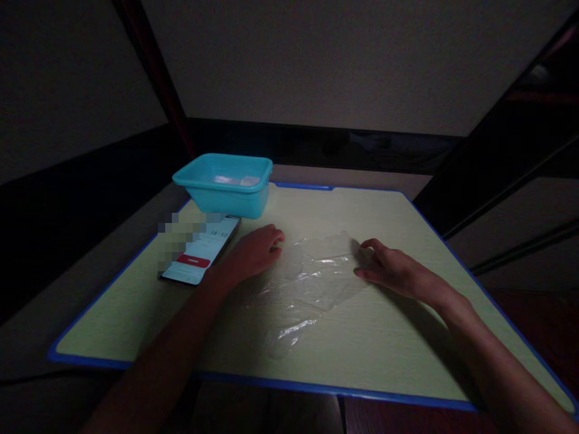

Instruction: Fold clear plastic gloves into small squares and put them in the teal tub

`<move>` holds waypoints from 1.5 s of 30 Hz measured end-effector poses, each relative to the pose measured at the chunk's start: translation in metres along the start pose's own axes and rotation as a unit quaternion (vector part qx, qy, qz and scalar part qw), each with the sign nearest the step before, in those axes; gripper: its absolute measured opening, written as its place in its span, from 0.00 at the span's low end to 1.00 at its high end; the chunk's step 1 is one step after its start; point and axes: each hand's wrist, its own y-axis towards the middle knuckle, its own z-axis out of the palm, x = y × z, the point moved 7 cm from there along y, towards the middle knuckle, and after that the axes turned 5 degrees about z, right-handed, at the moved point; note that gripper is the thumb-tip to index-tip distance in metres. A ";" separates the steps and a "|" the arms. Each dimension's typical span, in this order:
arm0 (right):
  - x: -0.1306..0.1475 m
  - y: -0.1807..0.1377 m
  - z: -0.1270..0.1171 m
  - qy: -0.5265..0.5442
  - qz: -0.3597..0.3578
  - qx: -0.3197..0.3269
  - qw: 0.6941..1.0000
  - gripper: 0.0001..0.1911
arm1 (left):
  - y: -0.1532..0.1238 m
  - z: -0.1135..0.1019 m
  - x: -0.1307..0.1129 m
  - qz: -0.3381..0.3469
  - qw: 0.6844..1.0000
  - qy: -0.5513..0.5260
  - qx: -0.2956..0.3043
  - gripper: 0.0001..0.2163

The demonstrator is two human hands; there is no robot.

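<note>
A clear, crinkled plastic bag (312, 277) lies flat in the middle of a pale green table (398, 337) with a blue edge. My left hand (253, 252) rests on the table at the bag's left edge, fingers loosely curled and touching the plastic. At the bag's right edge, my right hand (386, 268) has its fingers pressed together on the plastic. Neither hand lifts the bag.
A teal plastic tub (224, 187) with something pale inside stands at the back left. A phone (201, 250) with a lit screen lies in front of it, just left of my left hand. Dark walls and a beam surround the table.
</note>
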 end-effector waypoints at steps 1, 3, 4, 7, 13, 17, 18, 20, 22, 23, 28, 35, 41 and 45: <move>-0.001 0.001 0.000 0.025 0.001 0.015 1.000 0.22 | 0.000 0.000 0.002 -0.012 1.000 -0.002 0.007 0.07; -0.002 0.004 0.000 0.073 -0.001 0.033 0.997 0.23 | -0.001 0.002 0.005 -0.031 0.999 -0.013 0.024 0.07; -0.002 0.007 0.000 0.092 -0.003 0.034 0.995 0.23 | -0.001 0.003 0.005 -0.036 0.999 -0.022 0.033 0.07; -0.007 0.014 -0.002 0.132 0.003 0.014 0.991 0.24 | -0.002 0.006 0.004 -0.037 0.996 -0.054 0.053 0.07; -0.021 0.027 -0.021 0.150 -0.012 -0.148 0.978 0.23 | -0.003 0.010 -0.006 -0.020 0.993 -0.085 0.074 0.09; -0.032 0.033 -0.029 0.158 0.005 -0.249 0.956 0.19 | -0.003 0.011 -0.010 -0.029 0.994 -0.072 0.077 0.10; -0.035 0.035 -0.030 0.170 0.008 -0.262 0.950 0.18 | -0.003 0.011 -0.011 -0.033 0.994 -0.072 0.077 0.10; -0.040 0.038 -0.029 0.197 0.012 -0.278 0.940 0.19 | -0.002 0.011 -0.010 -0.040 0.994 -0.067 0.074 0.12; -0.044 0.040 -0.028 0.224 0.017 -0.286 0.932 0.21 | -0.001 0.010 -0.010 -0.038 0.997 -0.058 0.045 0.13; -0.045 0.041 -0.028 0.236 0.020 -0.286 0.929 0.23 | 0.000 0.008 -0.011 -0.029 0.998 -0.054 0.019 0.14; -0.049 0.046 -0.023 0.281 0.029 -0.270 0.921 0.25 | 0.001 0.007 -0.049 0.081 0.991 -0.053 -0.088 0.11; -0.046 0.049 -0.020 0.285 0.028 -0.256 0.923 0.22 | -0.010 0.030 -0.101 0.173 0.983 0.037 -0.042 0.23; -0.043 0.049 -0.020 0.298 0.015 -0.246 0.922 0.22 | -0.014 0.034 -0.105 0.186 0.982 0.044 -0.018 0.29; -0.045 0.050 -0.019 0.320 0.010 -0.248 0.914 0.23 | -0.012 0.031 -0.102 0.184 0.982 0.023 -0.027 0.26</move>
